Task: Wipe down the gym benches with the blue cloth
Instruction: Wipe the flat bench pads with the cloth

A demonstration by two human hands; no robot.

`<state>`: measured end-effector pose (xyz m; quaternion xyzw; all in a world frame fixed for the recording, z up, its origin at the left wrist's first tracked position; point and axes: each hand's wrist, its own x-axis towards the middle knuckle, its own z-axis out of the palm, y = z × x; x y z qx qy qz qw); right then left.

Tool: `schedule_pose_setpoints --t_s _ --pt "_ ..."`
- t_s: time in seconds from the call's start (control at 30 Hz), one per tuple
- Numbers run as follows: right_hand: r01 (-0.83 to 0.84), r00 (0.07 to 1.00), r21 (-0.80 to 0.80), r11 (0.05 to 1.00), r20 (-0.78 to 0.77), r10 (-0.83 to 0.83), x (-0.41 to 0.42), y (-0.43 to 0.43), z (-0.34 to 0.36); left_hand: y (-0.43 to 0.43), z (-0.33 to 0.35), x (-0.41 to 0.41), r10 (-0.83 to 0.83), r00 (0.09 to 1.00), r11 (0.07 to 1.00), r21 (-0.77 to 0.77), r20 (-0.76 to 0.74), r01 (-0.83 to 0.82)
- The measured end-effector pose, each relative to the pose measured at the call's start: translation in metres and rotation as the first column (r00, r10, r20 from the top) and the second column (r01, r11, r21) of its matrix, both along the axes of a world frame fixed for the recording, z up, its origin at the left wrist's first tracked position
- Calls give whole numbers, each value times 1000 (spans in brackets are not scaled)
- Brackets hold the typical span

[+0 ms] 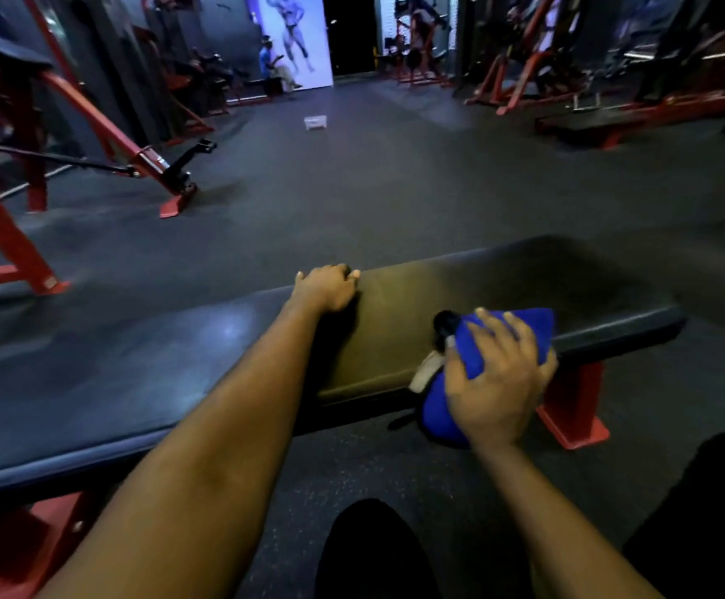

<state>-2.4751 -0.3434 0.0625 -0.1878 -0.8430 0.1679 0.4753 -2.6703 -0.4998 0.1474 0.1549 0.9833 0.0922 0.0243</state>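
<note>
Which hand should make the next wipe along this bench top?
Right. The right hand already grips the blue cloth at the near edge of the bench. The left hand has no cloth; its fingers curl over the far edge, likely bracing.

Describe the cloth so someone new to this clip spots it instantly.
Start at the long black padded bench with red legs across the foreground. At its near edge, the right hand grips the blue cloth. It is the only bright blue thing on that bench.
</note>
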Motion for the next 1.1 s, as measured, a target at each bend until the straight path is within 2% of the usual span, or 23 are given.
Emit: schedule_pose_setpoints --t_s 0.07,0.17,0.2,0.3,0.4,0.47,0.53,0.67,0.83,0.97,1.03,1.1 --pt "120 992 -110 987 -16 -123 -1 30 0 8 -4 -2 9 1000 1000 -18 -7 -10" --pt "180 979 -295 939 -39 -200 -5 16 6 11 -9 0 41 998 999 -14 -44 -41" --pt "164 983 -287 944 -30 -180 -4 1 8 13 -9 1 42 998 999 -20 -46 -43" --pt "6 999 -124 992 43 -1 6 -38 -2 18 -9 5 48 997 998 -34 -60 -51" --pt "-43 994 -46 998 95 48 7 -13 -4 16 -10 4 40 997 999 -32 -63 -42" --pt "27 994 -71 997 103 -20 6 23 -2 13 -10 3 24 998 999 -28 -57 -25" --pt "112 991 -171 979 94 -97 6 68 5 12 -11 4 11 999 999 -37 -53 -13" --pt "184 976 -360 915 180 -125 4 99 21 17 -8 5 42 998 997 -69 -48 -45" --pt "110 979 -263 958 197 -58 13 48 8 34 0 3 125 992 987 -98 -19 -126" --pt "151 960 -322 935 274 -61 6 95 21 61 5 2 220 975 974 -62 13 -219" --pt "208 924 -315 926 374 -81 -1 121 33 83 5 2 154 988 988 -25 9 -154" --pt "266 861 -258 929 496 -108 -9 146 47 107 3 3 10 1000 1000 -15 0 -10"
